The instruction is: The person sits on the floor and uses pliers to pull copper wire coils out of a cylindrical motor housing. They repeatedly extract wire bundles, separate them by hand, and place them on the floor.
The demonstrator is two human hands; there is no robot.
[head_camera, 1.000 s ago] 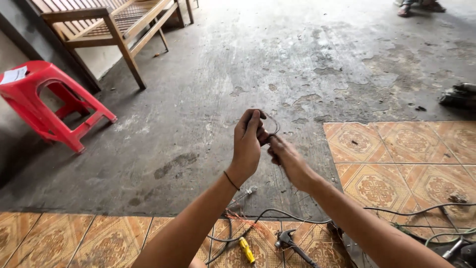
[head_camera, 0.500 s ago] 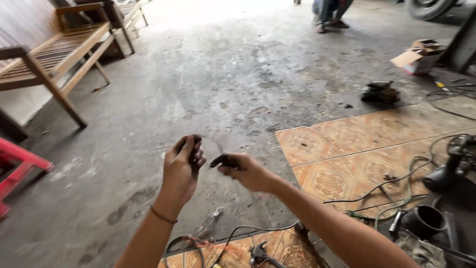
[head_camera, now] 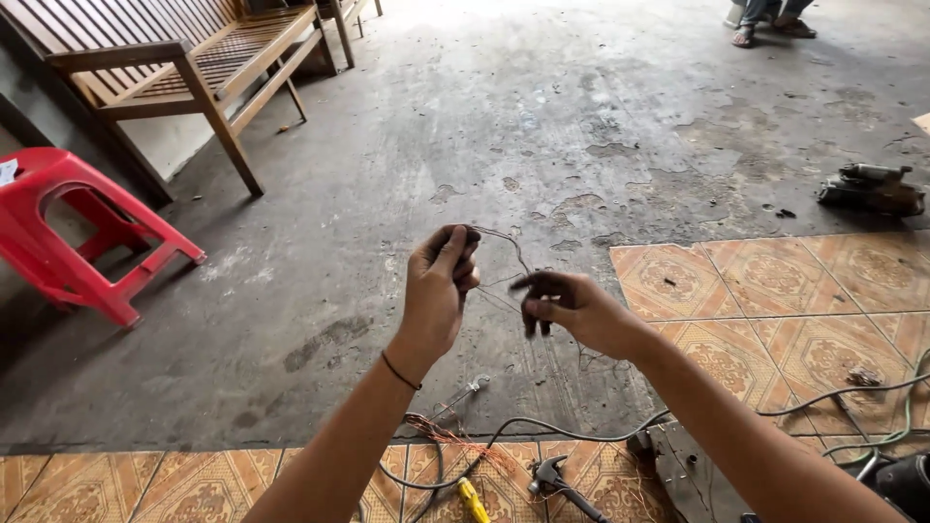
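Above the concrete floor [head_camera: 581, 116], my left hand [head_camera: 438, 291] and right hand [head_camera: 572, 310] pinch a thin wire [head_camera: 504, 254], stretching it between them.

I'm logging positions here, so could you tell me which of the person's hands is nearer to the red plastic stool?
Left. The left hand is raised mid-frame on the red plastic stool's side; the right hand is beyond it, farther away.
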